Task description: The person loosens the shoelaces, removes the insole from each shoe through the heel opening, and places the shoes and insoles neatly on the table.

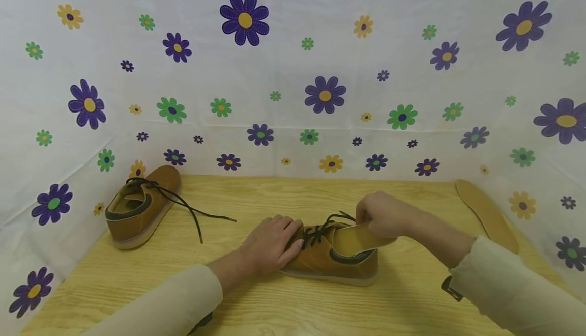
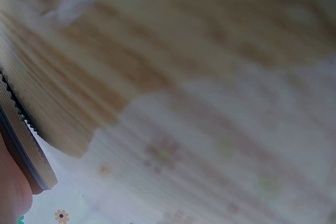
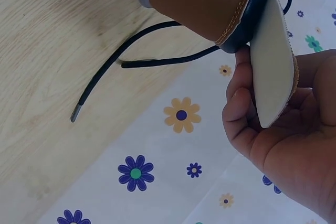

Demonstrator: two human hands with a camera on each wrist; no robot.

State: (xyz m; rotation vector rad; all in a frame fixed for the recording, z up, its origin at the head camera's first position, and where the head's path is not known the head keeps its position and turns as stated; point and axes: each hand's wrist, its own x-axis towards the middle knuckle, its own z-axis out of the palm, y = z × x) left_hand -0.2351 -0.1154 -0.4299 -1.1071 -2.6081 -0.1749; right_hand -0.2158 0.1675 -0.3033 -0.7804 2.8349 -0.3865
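A brown lace-up shoe (image 1: pixel 316 264) with dark laces and a dark padded collar stands in the middle, its toe pointing left. My left hand (image 1: pixel 271 244) holds its toe from above, thumb along the near side; the toe itself is mostly hidden. My right hand (image 1: pixel 384 215) pinches the heel end of a tan insole (image 1: pixel 354 239), whose front part is inside the shoe opening. In the right wrist view the insole's pale underside (image 3: pixel 273 66) shows between the thumb and curled fingers (image 3: pixel 239 108). The left wrist view catches only the shoe's sole edge (image 2: pixel 29 145) beside part of the hand.
A second brown shoe (image 1: pixel 133 231) sits at the left, its loose laces (image 1: pixel 192 208) trailing right across the wooden table (image 1: pixel 256 315). Another tan insole (image 1: pixel 487 216) lies along the right edge. A flower-print sheet (image 1: pixel 284 71) stands around the back and sides.
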